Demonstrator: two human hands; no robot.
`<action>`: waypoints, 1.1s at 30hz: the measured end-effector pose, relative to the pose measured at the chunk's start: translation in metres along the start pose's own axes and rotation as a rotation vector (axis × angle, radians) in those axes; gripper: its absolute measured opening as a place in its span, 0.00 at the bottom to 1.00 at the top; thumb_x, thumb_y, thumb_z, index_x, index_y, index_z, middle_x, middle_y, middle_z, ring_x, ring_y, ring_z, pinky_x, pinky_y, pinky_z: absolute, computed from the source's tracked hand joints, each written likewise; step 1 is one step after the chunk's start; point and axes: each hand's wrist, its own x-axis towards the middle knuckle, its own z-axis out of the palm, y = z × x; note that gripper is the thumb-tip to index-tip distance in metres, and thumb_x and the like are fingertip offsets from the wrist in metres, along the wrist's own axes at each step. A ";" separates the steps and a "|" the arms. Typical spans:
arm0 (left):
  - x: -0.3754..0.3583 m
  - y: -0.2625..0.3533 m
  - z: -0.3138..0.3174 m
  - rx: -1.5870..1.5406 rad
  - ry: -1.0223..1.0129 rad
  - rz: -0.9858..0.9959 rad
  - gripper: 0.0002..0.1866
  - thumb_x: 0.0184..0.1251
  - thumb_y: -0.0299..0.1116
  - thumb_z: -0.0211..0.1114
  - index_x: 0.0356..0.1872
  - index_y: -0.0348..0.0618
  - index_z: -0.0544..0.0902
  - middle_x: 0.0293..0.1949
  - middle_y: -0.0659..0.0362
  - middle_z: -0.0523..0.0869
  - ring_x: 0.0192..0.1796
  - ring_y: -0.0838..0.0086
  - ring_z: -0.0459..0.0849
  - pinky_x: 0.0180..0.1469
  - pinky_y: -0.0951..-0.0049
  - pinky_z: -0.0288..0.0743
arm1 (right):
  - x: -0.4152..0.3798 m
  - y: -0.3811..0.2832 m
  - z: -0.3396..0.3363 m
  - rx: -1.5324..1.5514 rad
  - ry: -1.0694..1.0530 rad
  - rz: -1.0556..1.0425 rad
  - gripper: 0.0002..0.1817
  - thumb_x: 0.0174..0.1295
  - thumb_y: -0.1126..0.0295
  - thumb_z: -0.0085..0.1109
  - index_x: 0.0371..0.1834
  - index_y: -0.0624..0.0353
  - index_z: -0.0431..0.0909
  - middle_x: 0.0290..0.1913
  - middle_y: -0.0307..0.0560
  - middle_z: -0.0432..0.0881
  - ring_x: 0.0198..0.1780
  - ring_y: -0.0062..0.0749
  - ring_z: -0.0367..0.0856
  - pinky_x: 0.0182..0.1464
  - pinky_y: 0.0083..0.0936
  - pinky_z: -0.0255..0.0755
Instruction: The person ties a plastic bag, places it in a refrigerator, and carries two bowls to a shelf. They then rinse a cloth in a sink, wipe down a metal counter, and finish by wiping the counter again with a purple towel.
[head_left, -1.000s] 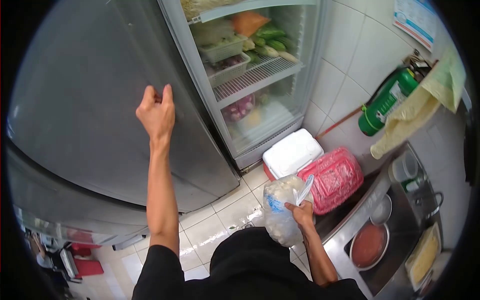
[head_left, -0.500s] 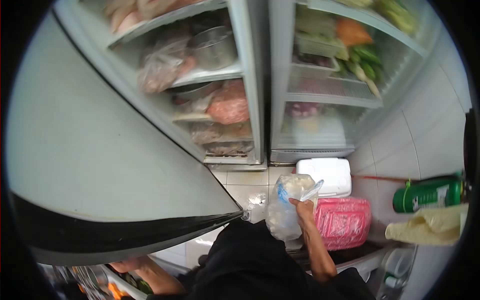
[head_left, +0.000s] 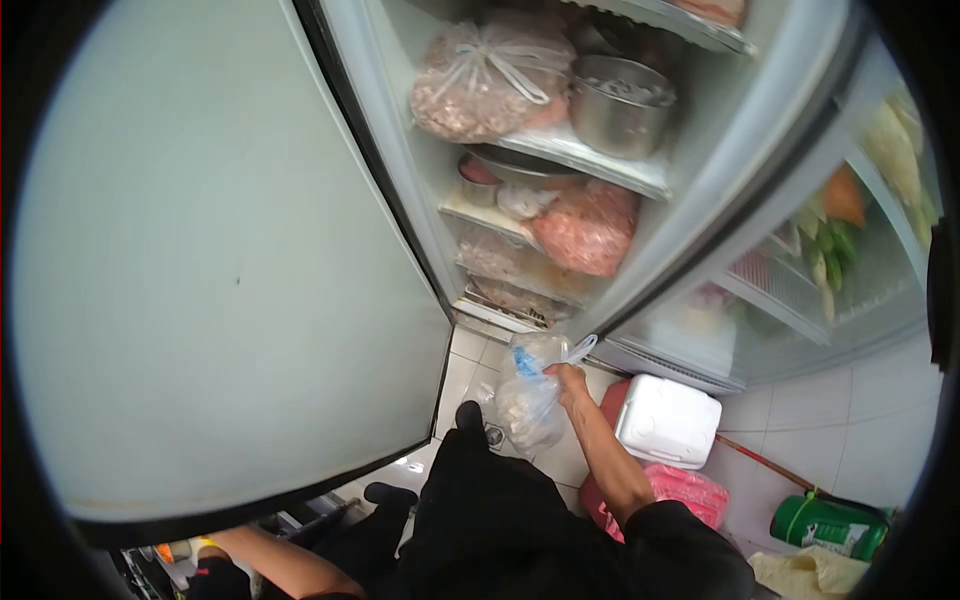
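My right hand [head_left: 568, 379] is shut on the knotted top of a clear plastic bag [head_left: 525, 400] with pale pieces and a blue print. The bag hangs over the tiled floor, just in front of the open fridge's lowest shelf [head_left: 505, 300]. The wide grey fridge door [head_left: 220, 270] stands open at left. Only my left forearm [head_left: 275, 562] shows, low under the door's bottom edge; the hand itself is hidden. Inside the fridge are tied bags of pink meat [head_left: 490, 80], a metal pot [head_left: 620, 105] and another pink bag [head_left: 588, 230].
The neighbouring glass-door compartment [head_left: 830, 250] holds vegetables. A white cooler box [head_left: 665, 420] and a red basket [head_left: 685, 490] sit on the floor at right. A green cylinder [head_left: 825, 525] and a yellow cloth [head_left: 805, 578] lie at bottom right.
The view has swung left onto the open meat compartment. My right hand has carried the bag forward towards the lower shelves. My left arm dropped from the door to below its edge.
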 end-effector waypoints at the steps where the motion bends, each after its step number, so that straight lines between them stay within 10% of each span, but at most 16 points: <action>1: 0.002 -0.007 0.008 0.020 0.002 -0.001 0.16 0.65 0.35 0.51 0.47 0.31 0.73 0.37 0.51 0.80 0.35 0.67 0.80 0.37 0.69 0.78 | 0.016 -0.007 0.013 -0.013 0.018 -0.023 0.20 0.37 0.84 0.57 0.39 0.71 0.73 0.33 0.54 0.77 0.32 0.44 0.78 0.33 0.41 0.74; 4: 0.008 -0.025 0.029 0.081 0.005 0.000 0.16 0.65 0.35 0.51 0.47 0.31 0.73 0.38 0.51 0.80 0.36 0.67 0.80 0.37 0.69 0.78 | 0.068 -0.043 0.047 -0.046 0.110 -0.073 0.16 0.35 0.83 0.58 0.33 0.71 0.75 0.34 0.52 0.77 0.34 0.40 0.75 0.38 0.35 0.71; 8: 0.014 -0.043 0.047 0.149 -0.015 0.014 0.16 0.65 0.35 0.52 0.47 0.32 0.73 0.38 0.51 0.80 0.36 0.67 0.80 0.38 0.69 0.78 | 0.202 -0.057 0.036 -0.254 0.165 -0.636 0.15 0.49 0.71 0.54 0.42 0.61 0.75 0.41 0.47 0.77 0.42 0.33 0.72 0.47 0.35 0.65; 11: 0.017 -0.054 0.058 0.175 -0.033 0.025 0.16 0.64 0.35 0.52 0.47 0.32 0.73 0.39 0.52 0.80 0.37 0.67 0.80 0.39 0.68 0.78 | 0.183 -0.111 0.098 0.223 0.350 -0.776 0.22 0.50 0.71 0.58 0.50 0.63 0.72 0.51 0.52 0.74 0.47 0.37 0.74 0.53 0.35 0.66; 16: 0.018 -0.064 0.066 0.186 -0.053 0.004 0.16 0.64 0.35 0.53 0.47 0.33 0.74 0.39 0.52 0.80 0.37 0.66 0.80 0.39 0.68 0.77 | 0.233 -0.114 0.087 -0.737 0.417 -1.033 0.23 0.51 0.68 0.58 0.51 0.64 0.71 0.55 0.57 0.71 0.51 0.41 0.73 0.57 0.34 0.63; 19: 0.017 -0.061 0.059 0.153 -0.048 -0.013 0.16 0.64 0.35 0.54 0.47 0.33 0.74 0.40 0.52 0.80 0.38 0.66 0.80 0.40 0.68 0.77 | 0.246 -0.070 0.056 -1.139 0.446 -0.959 0.24 0.50 0.66 0.61 0.51 0.64 0.71 0.55 0.59 0.72 0.52 0.47 0.73 0.58 0.35 0.63; 21: 0.018 -0.055 0.051 0.125 -0.039 -0.020 0.16 0.63 0.35 0.54 0.47 0.33 0.74 0.40 0.52 0.80 0.38 0.66 0.80 0.40 0.68 0.77 | 0.181 -0.057 0.063 -0.996 0.310 -0.603 0.25 0.52 0.67 0.59 0.54 0.62 0.70 0.56 0.49 0.73 0.57 0.40 0.71 0.60 0.29 0.61; 33: -0.003 0.030 -0.017 -0.264 -0.098 -0.049 0.16 0.62 0.36 0.56 0.47 0.35 0.74 0.41 0.53 0.80 0.40 0.65 0.80 0.42 0.68 0.76 | 0.032 0.056 -0.004 -0.963 -0.107 -0.394 0.09 0.48 0.64 0.64 0.31 0.56 0.84 0.31 0.46 0.84 0.36 0.29 0.81 0.43 0.23 0.72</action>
